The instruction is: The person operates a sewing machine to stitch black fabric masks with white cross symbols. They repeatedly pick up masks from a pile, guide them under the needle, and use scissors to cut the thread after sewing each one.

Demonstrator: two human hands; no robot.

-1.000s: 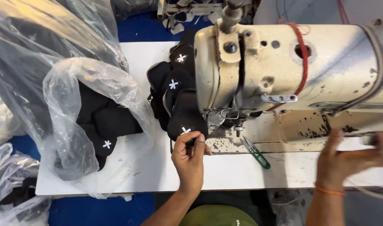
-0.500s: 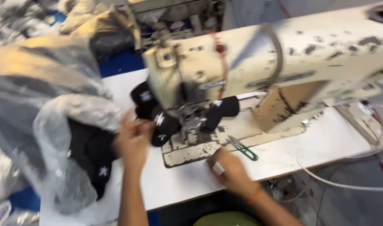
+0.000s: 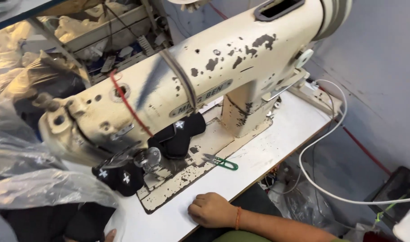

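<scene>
a head-worn camera looks down at a cream industrial sewing machine [image 3: 214,76] with chipped paint, standing on a white work table [image 3: 276,148]. since half a second ago the view has swung to the right and both hands have come away from the cloth: the left hand, which was pressing the black pieces by the needle, has dropped to the lower edge of the frame, and the right hand has moved back from the clippers to the near table edge. the work now lies untouched under the machine.

the right hand [image 3: 210,209] rests on the table as a loose fist, holding nothing, an orange band at its wrist. only a fingertip of the left hand [image 3: 110,234] shows at the bottom edge, beside dark cloth; whether it grips anything cannot be told.

the black fabric pieces [image 3: 178,134], marked with small white crosses, drape across the machine bed by the presser foot [image 3: 149,159], apart from both hands. green-handled thread clippers [image 3: 223,162] lie between the fabric and the right hand. clear plastic bags [image 3: 39,188] crowd the left.
</scene>
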